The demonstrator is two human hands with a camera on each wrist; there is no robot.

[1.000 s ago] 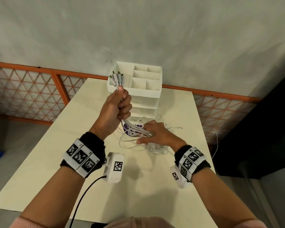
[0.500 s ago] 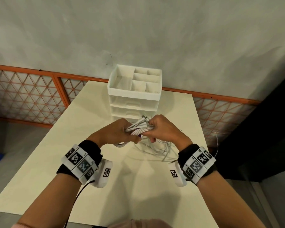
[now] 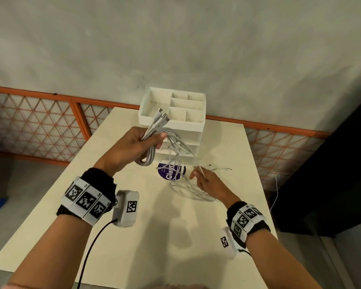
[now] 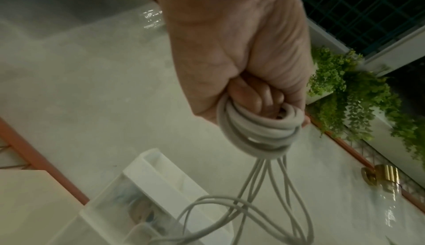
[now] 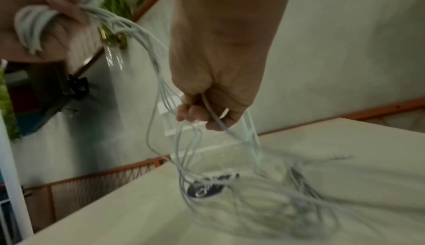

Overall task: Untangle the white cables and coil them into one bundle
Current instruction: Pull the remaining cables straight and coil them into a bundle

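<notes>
My left hand (image 3: 142, 142) is raised above the table and grips a coil of white cables (image 3: 149, 157); their plug ends (image 3: 162, 118) stick up past my fingers. In the left wrist view the coil (image 4: 257, 132) loops round my curled fingers. Several loose strands (image 3: 175, 151) hang from that hand to a slack pile of cable (image 3: 192, 190) on the table. My right hand (image 3: 204, 180) is lower and to the right, and pinches one strand (image 5: 214, 116) that runs up to the left hand.
A white drawer organiser (image 3: 173, 117) with open top compartments stands at the table's far edge, just behind my left hand. A round purple sticker (image 3: 171, 170) lies under the strands. One plug end (image 3: 225, 169) lies to the right. An orange lattice fence (image 3: 40, 126) runs behind the cream table (image 3: 154, 236).
Half a second ago both hands met over the cables near the table. Now the left hand has lifted up and left with the coil, and the right has dropped back to the loose strands.
</notes>
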